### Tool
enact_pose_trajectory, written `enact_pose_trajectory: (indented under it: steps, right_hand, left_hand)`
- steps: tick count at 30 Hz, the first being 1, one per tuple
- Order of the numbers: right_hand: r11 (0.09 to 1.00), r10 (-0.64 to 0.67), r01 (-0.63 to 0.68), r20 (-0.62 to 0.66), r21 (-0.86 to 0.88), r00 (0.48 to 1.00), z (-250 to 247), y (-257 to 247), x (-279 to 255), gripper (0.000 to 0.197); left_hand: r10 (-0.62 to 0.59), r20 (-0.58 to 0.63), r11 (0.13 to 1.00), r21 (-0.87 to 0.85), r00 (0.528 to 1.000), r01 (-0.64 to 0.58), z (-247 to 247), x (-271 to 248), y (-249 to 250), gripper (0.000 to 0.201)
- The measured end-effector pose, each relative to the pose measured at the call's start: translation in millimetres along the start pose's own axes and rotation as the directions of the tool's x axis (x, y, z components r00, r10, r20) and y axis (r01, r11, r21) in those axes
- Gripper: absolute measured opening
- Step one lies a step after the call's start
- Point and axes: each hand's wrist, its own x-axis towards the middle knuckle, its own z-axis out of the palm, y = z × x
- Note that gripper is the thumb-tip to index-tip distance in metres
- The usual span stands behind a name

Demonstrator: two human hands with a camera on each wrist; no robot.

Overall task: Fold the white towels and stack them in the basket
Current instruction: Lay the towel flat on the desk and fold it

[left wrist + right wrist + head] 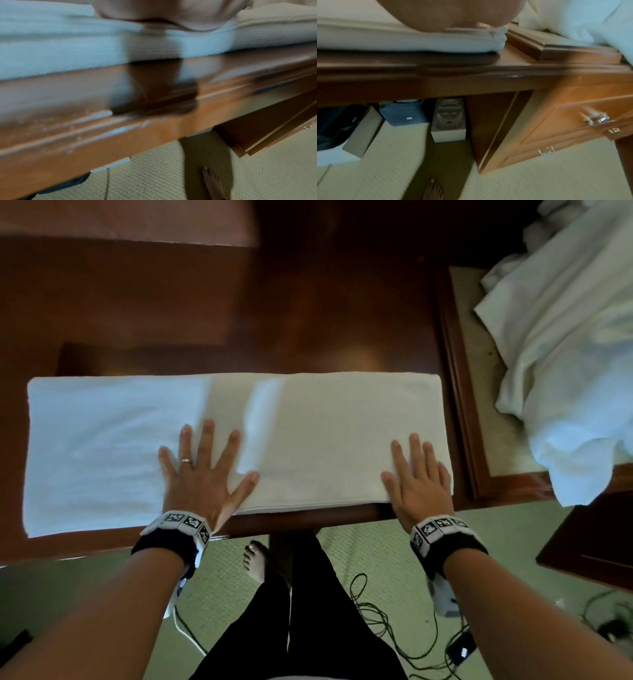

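**Both palms flat on the folded towel**

Your left hand (pixel 202 474) lies spread wide, fingers straight, on the white towel (pixel 308 433) near its middle. Your right hand (pixel 416 477) presses flat, fingers together, on the towel's right end at the near edge of the wooden table (pixel 308 313). Farther right, a pile of unfolded white towels (pixel 565 354) hangs over a wooden tray (pixel 459 392).

White towel (pixel 308 433) of matt, finely ribbed terry cloth lies on a glossy, polished dark wood table (pixel 308 320) with a scuffed front edge; green carpet (pixel 376 546) looks rough and woven; drawer handles (pixel 594 119) are shiny metal.
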Motion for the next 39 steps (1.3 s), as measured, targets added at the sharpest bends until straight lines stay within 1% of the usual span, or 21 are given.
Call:
enact_pose_trajectory:
  steps: [2,3,5,6,7,8,10,11,14,18,19,21,23,25,27,28,32,33,35,37,39]
  right_hand:
    - [0.992,0.111,-0.104,-0.101,0.07,0.989,6,6,-5,0.053]
    - [0.987,0.141,-0.125,-0.171,0.102,0.975,4,8,-2,0.051]
    - [0.965,0.231,-0.178,-0.305,0.19,0.924,-6,12,12,0.045]
    - [0.942,0.308,-0.233,-0.338,0.243,0.89,-14,15,21,0.043]
    - [0.903,0.397,-0.306,-0.316,0.301,0.861,-24,18,29,0.042]
    - [0.85,0.484,-0.388,-0.241,0.355,0.841,-32,22,38,0.041]
    - [0.756,0.56,-0.506,-0.011,0.415,0.828,-42,30,52,0.04]
    - [0.741,0.555,-0.523,0.054,0.422,0.83,-45,33,58,0.041]
    - [0.711,0.551,-0.546,0.132,0.443,0.824,-49,35,67,0.042]
    - [0.594,0.523,-0.602,0.312,0.534,0.793,-56,38,74,0.045]
    - [0.589,0.49,-0.594,0.342,0.549,0.802,-59,39,76,0.043]
    - [0.659,0.433,-0.525,0.299,0.538,0.85,-74,39,85,0.032]
    - [0.738,0.415,-0.413,0.123,0.534,0.901,-103,36,105,0.018]
    - [0.821,0.381,-0.278,-0.116,0.498,0.917,-146,32,135,0.021]
    - [0.918,0.288,-0.158,-0.337,0.364,0.896,-195,28,168,0.027]
    - [0.945,0.237,-0.109,-0.417,0.308,0.877,-219,27,182,0.027]
    - [0.987,0.108,-0.007,-0.623,0.162,0.775,-290,16,211,0.025]
    - [0.99,0.079,0.018,-0.645,0.142,0.76,-298,13,212,0.024]
    - [0.995,0.011,0.059,-0.652,0.085,0.758,-302,5,208,0.023]
    - [0.992,-0.083,0.125,-0.641,0.021,0.763,-293,-5,197,0.021]
    - [0.971,-0.207,0.234,-0.618,-0.037,0.759,-274,-16,179,0.023]
  left_hand:
    - [0.004,-0.002,1.0,-0.003,1.0,-0.004,-1,-1,0,0.084]
    - [0.005,-0.002,1.0,-0.009,1.0,-0.005,-1,-1,0,0.084]
    - [0.005,0.0,1.0,-0.022,1.0,-0.005,-4,-1,-1,0.084]
    - [0.004,0.007,1.0,-0.029,1.0,-0.004,-5,-1,-2,0.085]
    - [0.002,0.016,0.999,-0.038,1.0,-0.001,-7,-1,-2,0.084]
    - [-0.001,0.022,0.999,-0.046,1.0,0.002,-8,-1,-3,0.084]
    - [-0.005,0.024,0.999,-0.048,1.0,0.006,-11,-3,-3,0.083]
    - [-0.01,0.025,0.999,-0.051,1.0,0.012,-13,-3,-3,0.083]
    - [-0.029,0.027,0.999,-0.04,0.999,0.03,-20,-3,-2,0.085]
    - [-0.04,0.032,0.998,-0.038,0.999,0.041,-29,0,-1,0.085]
    - [-0.039,0.04,0.999,-0.033,0.998,0.04,-33,2,0,0.086]
    - [-0.04,0.063,0.998,-0.041,0.997,0.043,-43,5,3,0.088]
    - [-0.031,0.053,0.995,-0.09,0.998,0.036,-52,11,7,0.087]
    - [-0.002,0.051,0.994,-0.113,0.999,0.008,-62,17,12,0.082]
    - [0.016,0.085,0.996,-0.091,0.996,-0.008,-70,24,15,0.072]
    - [0.017,0.1,0.997,-0.073,0.995,-0.01,-72,27,15,0.067]
    - [0.069,0.106,0.997,-0.053,0.992,-0.063,-79,35,25,0.055]
    - [0.096,0.091,0.993,-0.079,0.991,-0.089,-81,36,31,0.054]
    - [0.169,0.046,0.978,-0.135,0.985,-0.161,-84,42,44,0.052]
    - [0.221,0.011,0.968,-0.126,0.975,-0.218,-91,49,52,0.052]
    - [0.243,-0.02,0.964,-0.107,0.97,-0.244,-97,59,50,0.051]
